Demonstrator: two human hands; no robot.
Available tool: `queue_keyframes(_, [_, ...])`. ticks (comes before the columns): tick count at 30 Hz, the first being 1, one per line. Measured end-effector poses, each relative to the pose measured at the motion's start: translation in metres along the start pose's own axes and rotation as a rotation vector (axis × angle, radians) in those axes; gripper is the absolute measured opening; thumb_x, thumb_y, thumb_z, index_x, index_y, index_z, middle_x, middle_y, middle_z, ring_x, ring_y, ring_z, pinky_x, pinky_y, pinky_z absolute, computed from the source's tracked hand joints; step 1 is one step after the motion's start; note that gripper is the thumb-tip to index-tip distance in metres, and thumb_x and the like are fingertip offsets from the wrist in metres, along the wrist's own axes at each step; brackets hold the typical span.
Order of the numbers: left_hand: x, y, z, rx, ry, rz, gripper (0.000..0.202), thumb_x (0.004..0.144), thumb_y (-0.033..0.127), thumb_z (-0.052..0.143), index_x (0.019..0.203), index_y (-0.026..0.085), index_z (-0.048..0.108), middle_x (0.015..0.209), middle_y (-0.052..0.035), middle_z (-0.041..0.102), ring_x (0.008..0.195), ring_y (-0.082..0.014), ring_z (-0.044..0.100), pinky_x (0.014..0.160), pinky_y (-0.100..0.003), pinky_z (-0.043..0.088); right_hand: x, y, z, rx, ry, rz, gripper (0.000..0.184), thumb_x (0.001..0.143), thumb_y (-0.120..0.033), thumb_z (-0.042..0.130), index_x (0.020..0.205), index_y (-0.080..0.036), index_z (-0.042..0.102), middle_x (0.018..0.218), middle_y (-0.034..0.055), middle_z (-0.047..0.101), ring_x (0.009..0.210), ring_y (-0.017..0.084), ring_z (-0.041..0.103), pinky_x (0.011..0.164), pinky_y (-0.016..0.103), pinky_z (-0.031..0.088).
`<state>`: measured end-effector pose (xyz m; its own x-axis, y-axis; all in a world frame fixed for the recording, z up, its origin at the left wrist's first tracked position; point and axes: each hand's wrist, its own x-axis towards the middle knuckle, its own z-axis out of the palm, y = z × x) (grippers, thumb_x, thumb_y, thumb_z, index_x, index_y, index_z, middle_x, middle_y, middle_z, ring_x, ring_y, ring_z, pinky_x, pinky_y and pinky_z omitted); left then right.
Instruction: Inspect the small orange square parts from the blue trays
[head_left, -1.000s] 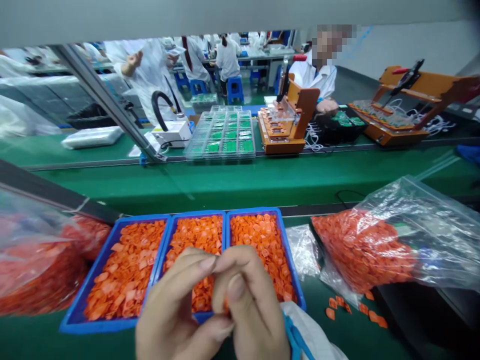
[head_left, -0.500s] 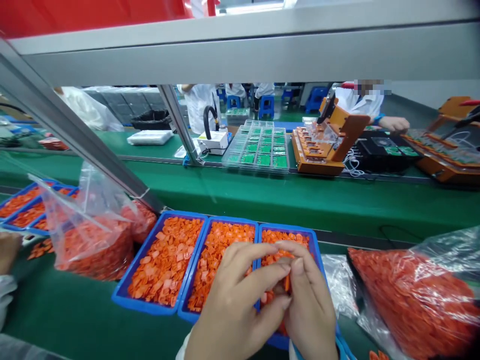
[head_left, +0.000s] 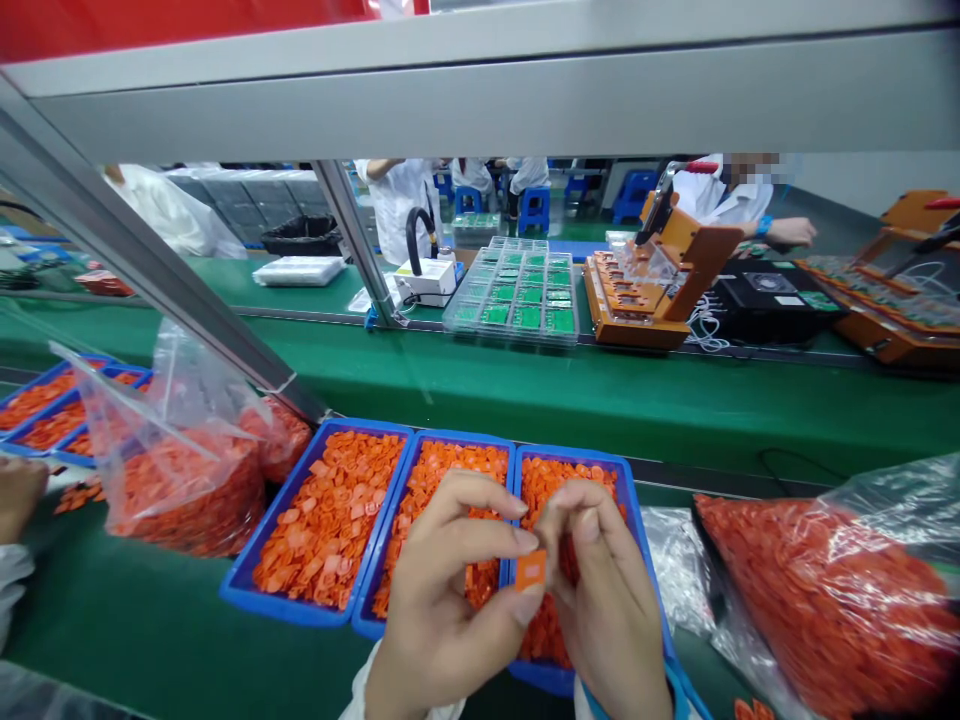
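Observation:
Between the thumb and fingertips of my left hand point(head_left: 457, 590) is a small orange square plastic piece point(head_left: 531, 571) with a paler square in its middle. My right hand point(head_left: 611, 590) is curled close beside it, fingertips bent toward the thumb. What those right fingers hold, if anything, is hidden. Both hands are above the right part of a blue tray point(head_left: 289, 615) with three compartments. Loose orange plastic pieces point(head_left: 330, 520) fill the compartments, and my hands cover part of the middle and right ones.
Clear bags of orange pieces stand left point(head_left: 184, 490) and right point(head_left: 832, 590). A metal post point(head_left: 187, 260) slants down at left, under a wide grey beam point(head_left: 480, 100). A co-worker's hand point(head_left: 21, 495) is at far left. Clear trays of green circuit boards point(head_left: 517, 295) and an orange fixture point(head_left: 652, 290) sit beyond.
My hands have drawn slightly apart, and the orange piece now shows in my left fingertips. Across the bench, a co-worker's hand has pulled back from the green boards.

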<state>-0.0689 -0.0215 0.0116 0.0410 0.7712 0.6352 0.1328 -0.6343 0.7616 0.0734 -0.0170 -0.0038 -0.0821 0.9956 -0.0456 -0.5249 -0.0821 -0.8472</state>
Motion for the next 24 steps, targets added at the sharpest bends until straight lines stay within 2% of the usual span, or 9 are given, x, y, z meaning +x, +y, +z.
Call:
queue_keyframes(2, [-0.002, -0.005, -0.002, -0.105, 0.039, -0.028, 0.02, 0.095, 0.03, 0.076, 0.113, 0.025, 0.07, 0.112, -0.0046, 0.063, 0.108, -0.0191, 0.058, 0.096, -0.032, 0.052, 0.001, -0.003, -0.001, 0.009, -0.047, -0.013, 0.033, 0.105, -0.051, 0.054, 0.092, -0.023, 0.066, 0.061, -0.0059, 0.044, 0.051, 0.01, 0.034, 0.048, 0.022, 0.03])
queue_keyframes(4, [-0.002, -0.007, -0.002, -0.172, 0.038, -0.049, 0.022, 0.093, 0.035, 0.078, 0.112, 0.026, 0.071, 0.11, -0.0046, 0.064, 0.105, -0.0192, 0.058, 0.092, -0.032, 0.053, -0.001, -0.006, -0.003, -0.026, -0.105, -0.001, 0.034, 0.104, -0.052, 0.057, 0.092, -0.022, 0.066, 0.061, -0.0066, 0.039, 0.052, 0.01, 0.028, 0.048, 0.023, 0.026])
queue_keyframes(7, [0.0, -0.009, 0.0, -0.24, 0.026, -0.067, 0.022, 0.093, 0.038, 0.079, 0.111, 0.028, 0.072, 0.108, -0.0048, 0.064, 0.101, -0.019, 0.059, 0.087, -0.032, 0.055, -0.007, -0.005, -0.005, -0.085, -0.194, 0.027, 0.034, 0.097, -0.055, 0.065, 0.093, -0.022, 0.068, 0.068, -0.0044, 0.042, 0.057, 0.012, 0.031, 0.051, 0.025, 0.028])
queue_keyframes(11, [0.003, -0.008, 0.005, -0.278, 0.007, -0.09, 0.024, 0.092, 0.047, 0.077, 0.107, 0.029, 0.072, 0.106, -0.0062, 0.065, 0.097, -0.0204, 0.063, 0.081, -0.034, 0.057, -0.016, 0.002, -0.005, -0.048, -0.282, 0.047, 0.037, 0.092, -0.059, 0.067, 0.096, -0.022, 0.071, 0.071, -0.0027, 0.043, 0.063, 0.015, 0.039, 0.057, 0.027, 0.035])
queue_keyframes(18, [0.004, -0.007, 0.009, -0.312, -0.042, -0.091, 0.024, 0.091, 0.048, 0.078, 0.103, 0.03, 0.07, 0.104, -0.0061, 0.064, 0.095, -0.0201, 0.065, 0.076, -0.033, 0.059, -0.02, 0.005, -0.009, 0.051, -0.209, 0.104, 0.032, 0.089, -0.054, 0.075, 0.103, -0.026, 0.077, 0.076, 0.0002, 0.056, 0.069, 0.015, 0.048, 0.066, 0.028, 0.043])
queue_keyframes(21, [0.002, -0.009, 0.009, -0.341, -0.073, -0.098, 0.024, 0.091, 0.049, 0.079, 0.102, 0.03, 0.071, 0.107, -0.0061, 0.064, 0.094, -0.0199, 0.065, 0.076, -0.033, 0.058, -0.022, -0.001, -0.007, 0.1, -0.236, 0.127, 0.033, 0.088, -0.057, 0.075, 0.099, -0.026, 0.08, 0.073, 0.0, 0.055, 0.064, 0.014, 0.046, 0.06, 0.027, 0.041])
queue_keyframes(24, [0.001, -0.009, 0.008, -0.362, -0.093, -0.107, 0.022, 0.091, 0.048, 0.078, 0.102, 0.03, 0.071, 0.111, -0.0068, 0.063, 0.09, -0.0191, 0.064, 0.072, -0.033, 0.058, -0.026, -0.009, -0.001, 0.1, -0.148, 0.158, 0.037, 0.082, -0.062, 0.08, 0.094, -0.026, 0.081, 0.072, 0.0004, 0.058, 0.064, 0.015, 0.049, 0.061, 0.028, 0.044])
